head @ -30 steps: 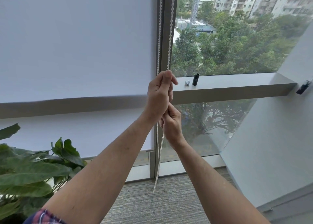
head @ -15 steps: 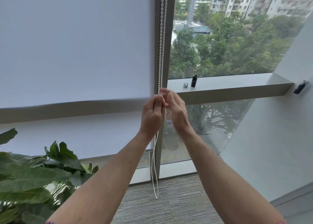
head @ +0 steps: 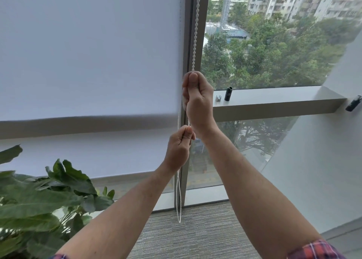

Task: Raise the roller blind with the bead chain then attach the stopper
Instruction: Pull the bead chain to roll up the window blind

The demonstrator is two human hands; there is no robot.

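I see the roller blind (head: 88,53) hanging left of my grip. My right hand (head: 198,102) clamps the bead chain (head: 195,29) above; my left hand (head: 179,147) grips it just below. The stopper (head: 218,98) sits right of my right hand.

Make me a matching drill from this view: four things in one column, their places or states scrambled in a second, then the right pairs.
Things
1. right hand
2. left hand
3. small black cylinder
4. white bead chain loop end

Places or states
A. stands upright on the grey window ledge
B. hangs slack close to the grey carpet
C. upper grip on the chain, thumb up
D. lower grip on the chain, near the white roller blind's bottom edge

Pairs: 1-C, 2-D, 3-A, 4-B
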